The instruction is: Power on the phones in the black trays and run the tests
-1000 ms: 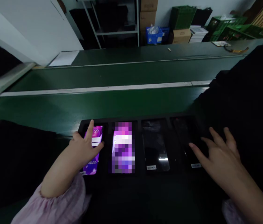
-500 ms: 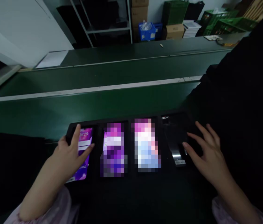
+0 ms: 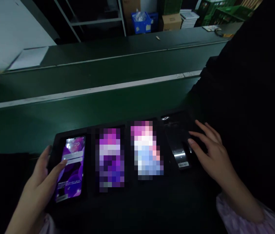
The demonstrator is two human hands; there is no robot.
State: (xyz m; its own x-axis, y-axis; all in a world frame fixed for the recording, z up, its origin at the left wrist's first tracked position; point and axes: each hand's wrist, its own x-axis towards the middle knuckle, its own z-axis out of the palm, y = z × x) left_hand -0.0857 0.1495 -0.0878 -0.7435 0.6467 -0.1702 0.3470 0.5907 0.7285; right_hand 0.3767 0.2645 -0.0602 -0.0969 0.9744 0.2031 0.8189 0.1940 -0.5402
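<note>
A black tray [image 3: 91,136] lies in front of me with several phones side by side in its slots. At its left end is a phone [image 3: 75,175] with a lit purple lock screen. My left hand [image 3: 38,182] is open beside it, thumb over the screen's left side and fingers at the tray's left edge. The two middle phones, a purple one [image 3: 110,156] and a pink-and-blue one [image 3: 144,149], have lit, pixelated screens. Near the dark phone [image 3: 177,139] in the right slot, my right hand [image 3: 212,154] is open, fingertips by the tray's right edge.
Green work surface [image 3: 118,107] with pale strips extends behind the tray. A white sheet [image 3: 29,58] lies at the far left. Beyond stand a metal shelf [image 3: 96,22], a blue bin [image 3: 141,24], a cardboard box [image 3: 171,22] and green crates [image 3: 215,9]. Black cloth [image 3: 254,84] rises at the right.
My left hand has drawn back leftward off the left phone's upper screen, uncovering more of it. My right hand stays by the tray's right end. The camera view has shifted slightly.
</note>
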